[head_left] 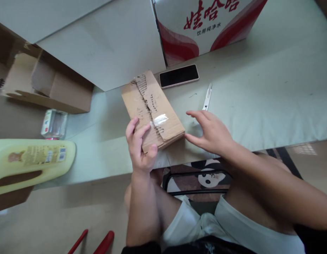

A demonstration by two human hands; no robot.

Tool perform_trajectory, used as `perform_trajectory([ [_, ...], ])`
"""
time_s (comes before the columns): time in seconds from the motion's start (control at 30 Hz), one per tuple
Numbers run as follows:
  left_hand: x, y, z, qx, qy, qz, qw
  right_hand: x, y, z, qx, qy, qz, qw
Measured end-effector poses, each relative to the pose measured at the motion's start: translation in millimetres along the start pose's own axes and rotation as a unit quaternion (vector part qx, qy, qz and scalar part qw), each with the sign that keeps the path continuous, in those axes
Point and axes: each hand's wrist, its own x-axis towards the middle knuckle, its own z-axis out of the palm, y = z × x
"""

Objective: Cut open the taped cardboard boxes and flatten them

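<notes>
A small flat cardboard box [159, 106] lies at a slant on the cloth-covered table, its top torn along a ragged seam with a strip of clear tape near one end. My left hand [140, 146] grips the box's near left corner, fingers on the top and side, thumb at the near edge. At the near right corner, my right hand [211, 132] is open, thumb tip at the corner and fingers spread. Just beyond its fingers lies a white utility knife [207, 97]. A phone [179, 76] with a dark screen rests behind the box.
Behind stand a white panel [113, 46] and a red-and-white carton [205, 38]. To the left are an open cardboard box [70, 84], a clear bottle [54, 123] and a yellow jug [47, 158]. The table's front edge runs close to my lap.
</notes>
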Motion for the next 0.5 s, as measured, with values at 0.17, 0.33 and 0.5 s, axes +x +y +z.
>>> perform_trajectory([
  [0.17, 1.7, -2.0, -1.3, -0.011, -0.018, 0.033, 0.999, 3.8, 23.6, -1.7, -0.194, 0.031, 0.103, 0.975],
  [0.33, 0.6, 0.3, -6.4, -0.074, -0.052, 0.039, 0.995, 9.1, 20.1, -12.1, -0.24, -0.034, 0.152, 0.958],
  [0.5, -2.3, 2.3, -10.9, -0.063, -0.077, -0.002, 0.995, 13.3, 15.2, -14.3, -0.216, -0.075, 0.18, 0.957],
])
